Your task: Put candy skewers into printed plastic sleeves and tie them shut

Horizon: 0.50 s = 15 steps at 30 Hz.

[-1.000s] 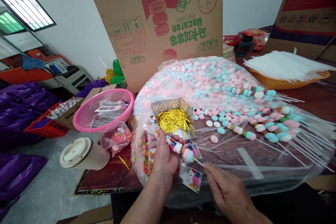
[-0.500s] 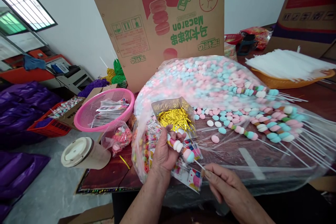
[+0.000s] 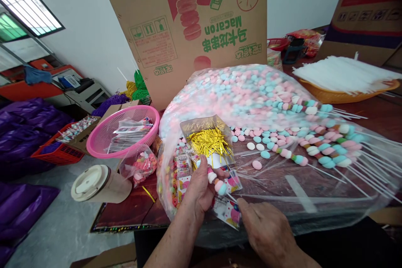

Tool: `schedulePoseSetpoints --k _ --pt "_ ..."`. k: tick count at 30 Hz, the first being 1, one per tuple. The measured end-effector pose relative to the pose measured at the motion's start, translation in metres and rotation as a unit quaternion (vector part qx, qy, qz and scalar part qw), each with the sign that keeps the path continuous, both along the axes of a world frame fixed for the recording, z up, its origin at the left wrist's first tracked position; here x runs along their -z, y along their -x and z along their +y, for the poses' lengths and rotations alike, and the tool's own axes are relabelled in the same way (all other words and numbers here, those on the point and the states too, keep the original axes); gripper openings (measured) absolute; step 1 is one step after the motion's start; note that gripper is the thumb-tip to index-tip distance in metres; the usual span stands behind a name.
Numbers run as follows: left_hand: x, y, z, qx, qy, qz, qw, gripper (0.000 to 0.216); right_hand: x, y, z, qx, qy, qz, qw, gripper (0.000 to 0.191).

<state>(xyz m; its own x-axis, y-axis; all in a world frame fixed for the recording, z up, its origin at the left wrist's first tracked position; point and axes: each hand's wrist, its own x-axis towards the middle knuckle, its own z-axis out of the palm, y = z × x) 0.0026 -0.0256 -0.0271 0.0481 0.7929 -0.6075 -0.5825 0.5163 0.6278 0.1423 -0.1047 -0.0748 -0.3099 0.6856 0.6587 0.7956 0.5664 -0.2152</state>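
My left hand (image 3: 198, 188) is closed round a candy skewer (image 3: 216, 181) with white, pink and blue pieces, held partly inside a small printed wrapper bag (image 3: 228, 211). My right hand (image 3: 266, 230) pinches the skewer's thin white stick at its lower end, just beside the wrapper. Right behind my left hand sits an open packet of gold twist ties (image 3: 210, 142). A heap of finished candy skewers (image 3: 317, 142) lies to the right on a big clear bag of pink and blue candies (image 3: 245, 92).
A pink basket (image 3: 103, 136) holds printed wrappers at the left. A lidded cup (image 3: 100, 184) lies on its side near the table edge. An orange tray of white sticks (image 3: 345, 77) sits at the back right. A tall Macaron carton (image 3: 194, 29) stands behind.
My right hand has slid left and up along the stick toward the wrapper. The skewer has gone further into the wrapper in my left hand.
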Motion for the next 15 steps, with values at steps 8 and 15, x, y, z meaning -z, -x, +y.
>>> schedulePoseSetpoints --k 8,15 --pt "-0.002 0.031 0.009 -0.001 -0.06 -0.136 0.989 0.037 -0.023 -0.015 0.004 -0.109 0.386 0.216 0.89 0.034" --pt "-0.006 0.024 0.016 -0.084 -0.03 -0.141 0.986 0.032 -0.017 -0.019 0.006 -0.08 0.307 0.165 0.934 0.032"
